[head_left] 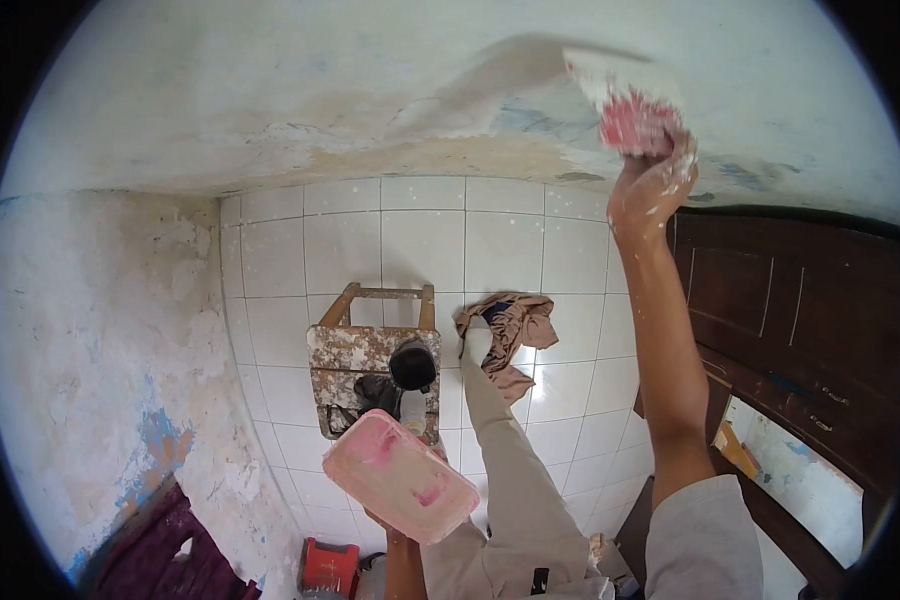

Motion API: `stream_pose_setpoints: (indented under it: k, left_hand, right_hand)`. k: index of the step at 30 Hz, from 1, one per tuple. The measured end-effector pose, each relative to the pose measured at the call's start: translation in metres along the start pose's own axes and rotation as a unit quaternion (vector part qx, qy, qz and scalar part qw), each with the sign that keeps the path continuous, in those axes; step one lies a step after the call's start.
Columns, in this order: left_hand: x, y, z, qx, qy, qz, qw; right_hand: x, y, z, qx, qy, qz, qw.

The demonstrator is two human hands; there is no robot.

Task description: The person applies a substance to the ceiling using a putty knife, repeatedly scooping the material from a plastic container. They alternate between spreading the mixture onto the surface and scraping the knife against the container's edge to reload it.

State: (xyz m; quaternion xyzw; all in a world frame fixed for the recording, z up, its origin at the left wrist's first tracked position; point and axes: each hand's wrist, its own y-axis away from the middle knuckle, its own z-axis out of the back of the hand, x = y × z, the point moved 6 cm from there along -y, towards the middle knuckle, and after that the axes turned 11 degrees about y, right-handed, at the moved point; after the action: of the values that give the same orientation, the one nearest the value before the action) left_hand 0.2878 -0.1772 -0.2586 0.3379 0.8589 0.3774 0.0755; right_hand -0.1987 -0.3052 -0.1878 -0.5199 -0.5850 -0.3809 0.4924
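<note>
My right hand, flecked with white, is raised at the upper right and closed around a putty knife. The tool has a wide whitish blade and a red part smeared with white. Its blade is at the pale, patchy wall; whether it touches cannot be told. Low in the view, my left hand holds a pink rectangular plastic tub from below, most of its fingers hidden. Whitish paste and pink smears show inside the tub.
A paint-spattered wooden stool bearing a black cup stands on white floor tiles. A crumpled brown cloth lies by my foot. Dark wooden furniture is at right, a peeling wall at left, a red object below.
</note>
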Motion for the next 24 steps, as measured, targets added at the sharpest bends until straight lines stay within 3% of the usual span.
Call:
stream_pose_setpoints:
  k: [2,4,6,9,12,14,17,19,21,24]
  left_hand:
    - [0.002,-0.004,-0.001,0.001,-0.005,0.005,1.0]
    - [0.004,-0.006,-0.001,-0.003,-0.009,0.01,1.0]
    - [0.006,-0.007,0.001,-0.008,-0.017,0.013,1.0]
    - [0.007,-0.008,0.004,-0.012,-0.029,0.013,0.999]
    - [0.01,-0.01,0.006,-0.013,-0.037,0.009,0.999]
    - [0.015,-0.011,0.005,-0.014,-0.038,0.012,0.999]
    - [0.025,-0.015,-0.001,-0.006,-0.035,0.02,0.999]
    - [0.032,-0.018,-0.004,0.0,-0.033,0.025,0.999]
    - [0.04,-0.018,-0.006,0.001,-0.031,0.031,0.999]
    - [0.045,-0.021,-0.01,0.005,-0.036,0.034,0.999]
  right_hand:
    - [-0.056,-0.003,0.047,-0.066,-0.01,-0.043,0.997]
    - [-0.159,-0.018,0.092,-0.024,0.033,-0.105,0.994]
    - [-0.262,-0.018,0.126,-0.013,0.113,-0.335,0.935]
    - [-0.299,-0.018,0.133,0.007,0.121,-0.455,0.882]
    - [-0.286,-0.061,0.11,0.09,0.034,-0.288,0.953]
    - [-0.245,-0.082,0.103,0.009,0.051,-0.279,0.959]
    - [-0.122,-0.097,0.076,-0.036,0.158,-0.18,0.97]
    - [-0.034,-0.089,0.06,-0.032,0.047,-0.103,0.993]
    - [0.03,-0.07,0.06,-0.039,0.042,-0.063,0.996]
    - [0.015,-0.054,0.092,-0.107,0.019,0.032,0.994]
